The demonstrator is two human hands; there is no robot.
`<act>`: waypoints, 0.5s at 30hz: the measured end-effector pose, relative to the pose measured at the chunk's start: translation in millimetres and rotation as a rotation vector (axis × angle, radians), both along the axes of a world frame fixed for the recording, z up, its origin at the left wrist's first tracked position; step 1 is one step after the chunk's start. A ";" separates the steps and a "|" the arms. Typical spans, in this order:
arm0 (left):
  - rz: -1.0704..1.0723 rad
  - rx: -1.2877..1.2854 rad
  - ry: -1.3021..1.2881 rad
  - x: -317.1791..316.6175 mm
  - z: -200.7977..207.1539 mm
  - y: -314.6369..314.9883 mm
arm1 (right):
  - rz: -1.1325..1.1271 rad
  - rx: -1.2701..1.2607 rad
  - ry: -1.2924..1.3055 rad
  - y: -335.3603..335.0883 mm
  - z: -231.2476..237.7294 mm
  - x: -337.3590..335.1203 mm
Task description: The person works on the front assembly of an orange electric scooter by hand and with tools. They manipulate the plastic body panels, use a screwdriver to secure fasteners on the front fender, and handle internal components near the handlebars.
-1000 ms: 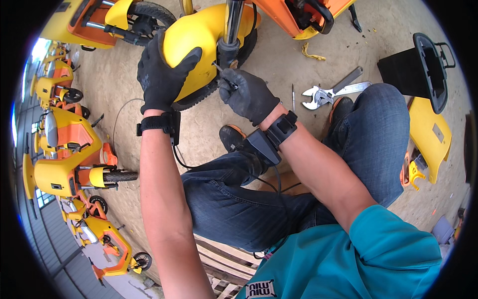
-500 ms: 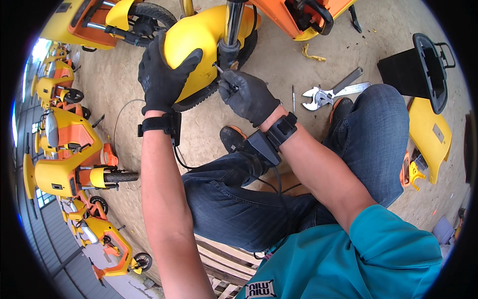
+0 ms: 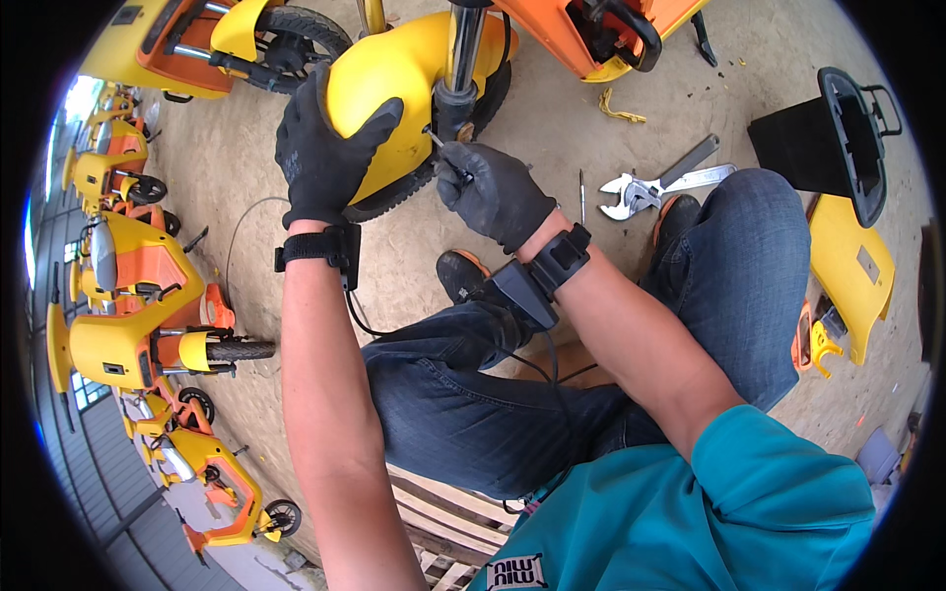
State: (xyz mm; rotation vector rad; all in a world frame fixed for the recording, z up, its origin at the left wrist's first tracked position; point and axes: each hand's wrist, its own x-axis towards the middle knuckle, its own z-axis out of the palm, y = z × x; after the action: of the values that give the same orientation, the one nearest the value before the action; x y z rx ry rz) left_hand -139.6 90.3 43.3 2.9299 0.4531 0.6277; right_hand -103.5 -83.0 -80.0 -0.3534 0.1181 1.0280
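A yellow front fender (image 3: 384, 87) arches over a knobbly black tyre (image 3: 386, 201) beside the dark fork leg (image 3: 455, 98). My left hand (image 3: 327, 156), in a black glove, grips the fender's left side, its thumb lying across the top. Close to the fork's lower end, my gloved right hand (image 3: 495, 193) is closed around a slim tool with a thin metal shaft (image 3: 435, 138). The shaft points at a small dark hole or fastener on the fender's side. My fingers cover the rest of the tool, so its kind is hidden.
On the floor to the right lie adjustable wrenches (image 3: 636, 191) and a thin screwdriver-like tool (image 3: 581, 195). Beyond are a black bin-shaped box (image 3: 803, 146) and a yellow panel (image 3: 853, 266). Several yellow-orange scooters (image 3: 138, 340) line the left. Wooden slats (image 3: 448, 512) are beneath me.
Almost nothing differs. Both hands keep their places on the fender and the tool; the whole picture has shifted very slightly.
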 end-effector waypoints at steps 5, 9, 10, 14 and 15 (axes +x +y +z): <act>-0.003 -0.011 -0.027 -3.1 -1.7 2.5 | -0.032 -0.031 0.189 4.0 19.1 -2.4; 0.009 0.008 -0.035 -2.8 -3.2 3.0 | 0.119 -0.102 0.218 -11.4 44.3 3.4; 0.004 0.005 -0.039 -2.0 -0.7 2.0 | 0.133 0.008 0.209 -10.7 27.3 4.0; -0.003 -0.001 -0.041 -1.6 -2.9 3.3 | 0.014 -0.008 -0.022 -1.0 1.6 -3.1; -0.001 0.004 -0.039 -1.5 -3.7 4.3 | -0.018 0.037 0.013 0.1 -2.2 -2.8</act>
State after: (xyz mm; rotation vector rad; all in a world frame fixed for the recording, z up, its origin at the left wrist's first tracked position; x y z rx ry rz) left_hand -141.1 94.6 39.6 2.9157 0.4460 0.6857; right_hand -106.3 -83.0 -82.2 -0.3115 0.1141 1.0140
